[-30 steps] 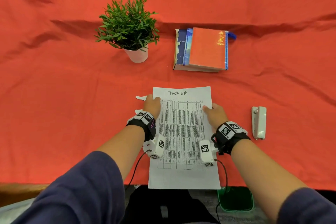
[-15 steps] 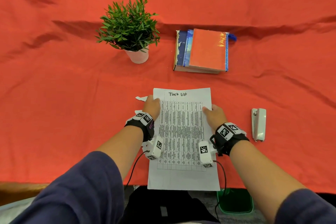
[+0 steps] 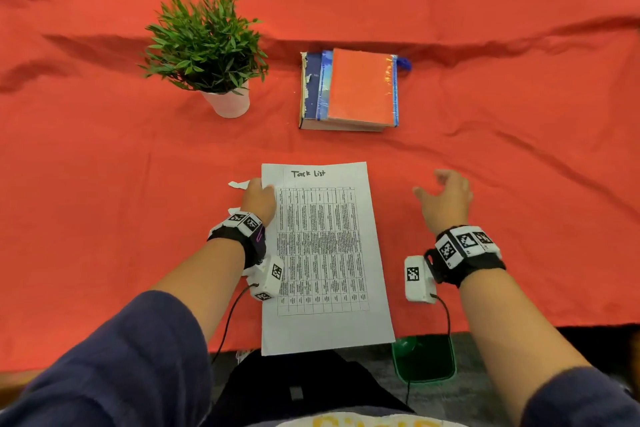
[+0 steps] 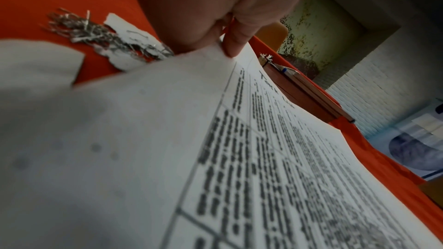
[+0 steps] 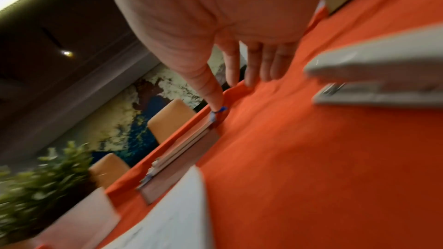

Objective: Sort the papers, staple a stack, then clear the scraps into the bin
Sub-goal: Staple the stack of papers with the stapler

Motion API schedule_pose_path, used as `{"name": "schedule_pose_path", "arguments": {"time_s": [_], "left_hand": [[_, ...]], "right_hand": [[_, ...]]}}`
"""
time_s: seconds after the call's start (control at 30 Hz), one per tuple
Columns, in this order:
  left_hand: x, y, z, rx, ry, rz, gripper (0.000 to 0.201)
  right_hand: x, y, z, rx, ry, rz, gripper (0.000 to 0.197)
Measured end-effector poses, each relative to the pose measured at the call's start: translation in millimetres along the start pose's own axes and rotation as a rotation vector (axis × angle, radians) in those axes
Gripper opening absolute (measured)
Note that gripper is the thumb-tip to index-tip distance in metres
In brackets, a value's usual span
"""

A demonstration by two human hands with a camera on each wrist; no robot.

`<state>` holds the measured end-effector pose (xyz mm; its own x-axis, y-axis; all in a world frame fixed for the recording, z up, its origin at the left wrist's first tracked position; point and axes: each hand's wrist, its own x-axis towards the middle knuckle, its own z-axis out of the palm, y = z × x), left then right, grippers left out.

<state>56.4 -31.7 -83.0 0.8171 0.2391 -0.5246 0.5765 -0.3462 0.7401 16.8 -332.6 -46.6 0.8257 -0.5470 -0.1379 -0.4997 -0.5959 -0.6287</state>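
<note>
Reaching out over the red counter (image 3: 104, 184), the right hand (image 3: 446, 199) has its grip released, fingers spread, with the stapler (image 5: 383, 75) just beside it in the right wrist view; from the head view the hand covers it. The left hand (image 3: 259, 198) pinches the left edge of the papers (image 3: 325, 253), which lie in front of the person with the near end hanging over the counter's edge.

The risk I see is that overhang: if the left hand shifts while the stapler is fetched, the sheets could slide off or fan out of line, and the staple would then bite a crooked stack. The loose staples (image 4: 95, 33) by the scraps (image 4: 129, 44) could also scatter under a careless sleeve.

Counted: one stapler, one stack (sheet count hidden), two or three scraps, one heap of staples, one plant (image 3: 207, 45), one pile of books (image 3: 349, 90), one green bin (image 3: 424, 359) below.
</note>
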Motion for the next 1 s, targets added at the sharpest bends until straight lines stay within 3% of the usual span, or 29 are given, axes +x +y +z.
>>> {"name": "schedule_pose_path", "arguments": {"time_s": [0.07,0.13,0.2,0.3,0.4,0.47,0.6,0.73,0.8,0.87,1.0], "left_hand": [[-0.7,0.1,-0.8,-0.015,-0.008,-0.001,0.011],[-1.8,1.0,-2.3,-0.006,-0.008,0.001,0.012],[-3.8,2.3,-3.6,0.003,-0.009,0.0,0.012],[-6.0,4.2,-5.5,0.013,-0.011,0.007,0.011],[-9.2,6.4,-6.8,0.023,-0.015,0.014,0.009],[-10.2,7.5,-7.1,0.014,-0.013,0.009,0.009],[-7.9,5.7,-6.1,-0.02,-0.02,0.011,0.009],[-6.9,2.8,-6.3,-0.051,-0.021,0.017,0.01],[-6.9,1.7,-6.3,-0.06,-0.02,0.012,0.01],[-5.3,0.1,-5.7,-0.064,-0.023,0.017,0.009],[-2.7,-2.7,-4.6,-0.046,-0.026,0.041,0.01]], "right_hand": [[1.7,20.3,-16.1,-0.104,0.083,0.179,0.064],[2.4,41.0,-18.8,-0.209,-0.011,0.38,0.076],[5.1,55.7,-19.4,-0.278,-0.138,0.435,0.067],[8.8,58.4,-21.9,-0.223,-0.123,0.327,0.041],[4.9,35.7,-24.7,0.099,-0.123,0.16,0.028],[-0.6,7.3,-22.1,0.318,-0.235,0.045,0.027],[-12.1,-47.9,2.8,0.353,-0.497,-0.154,0.007],[-20.3,-76.5,35.2,0.323,-0.712,-0.237,0.018],[-19.9,-84.2,47.5,0.248,-0.72,-0.23,0.035],[-16.9,-87.2,58.8,0.311,-0.684,-0.179,0.041],[-9.7,-96.5,76.1,0.67,-0.676,0.1,0.022]]}}
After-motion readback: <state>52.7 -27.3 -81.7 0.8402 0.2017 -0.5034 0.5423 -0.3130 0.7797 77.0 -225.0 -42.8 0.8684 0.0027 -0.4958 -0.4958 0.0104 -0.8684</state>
